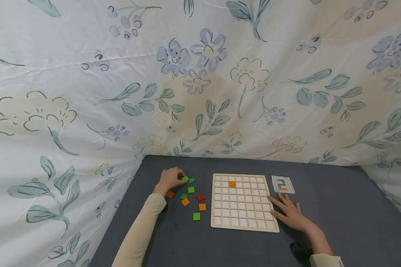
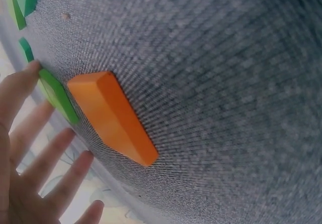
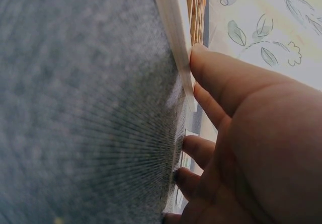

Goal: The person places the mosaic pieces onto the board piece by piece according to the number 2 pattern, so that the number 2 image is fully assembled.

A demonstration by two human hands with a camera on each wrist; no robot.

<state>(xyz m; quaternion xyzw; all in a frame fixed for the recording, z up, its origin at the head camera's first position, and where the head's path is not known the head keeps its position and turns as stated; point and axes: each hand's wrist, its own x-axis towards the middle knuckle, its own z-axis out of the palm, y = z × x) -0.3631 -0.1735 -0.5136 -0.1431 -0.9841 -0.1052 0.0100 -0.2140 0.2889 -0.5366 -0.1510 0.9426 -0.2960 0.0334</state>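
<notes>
At the far left of the loose tiles, my left hand (image 1: 169,180) pinches a light green square tile (image 1: 185,178) between thumb and index finger. The left wrist view shows this green tile (image 2: 58,97) at the thumb tip, the other fingers spread behind it. Close by lie a dark green piece (image 1: 192,180) and an orange square tile (image 2: 113,118). My right hand (image 1: 292,215) rests with spread fingers at the right edge of the wooden grid board (image 1: 244,229); its thumb (image 3: 216,73) touches the board's side. One orange tile (image 1: 232,184) sits in the board's upper part.
Between left hand and board lie several loose tiles, among them a green square (image 1: 196,216), an orange square (image 1: 202,207) and a red piece (image 1: 200,198). A small printed pattern card (image 1: 283,184) lies right of the board. Floral cloth (image 1: 200,111) hangs behind the dark table (image 1: 341,207).
</notes>
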